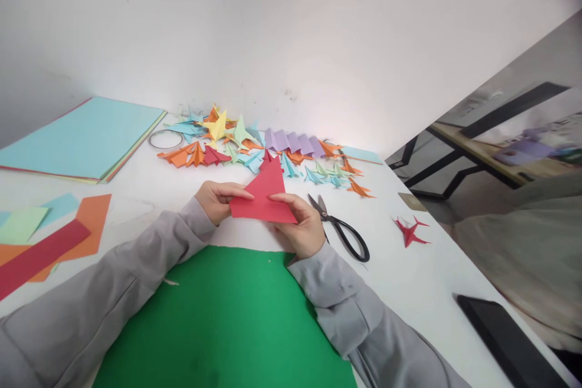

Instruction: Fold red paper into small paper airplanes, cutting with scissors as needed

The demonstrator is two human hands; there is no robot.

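The left hand [219, 200] and right hand [304, 224] are slightly apart, each pinching one side of a folded red paper [264, 197] between them, above the counter [395, 279] near the far edge of a green sheet [227, 315]. Black scissors [349, 239] lie beside the right hand, blades parted. Folded paper shapes [293, 144] line the wall [273, 30] beyond.

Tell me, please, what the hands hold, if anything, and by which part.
A piece of red paper: the left hand grips its lower left side, the right hand its lower right side.
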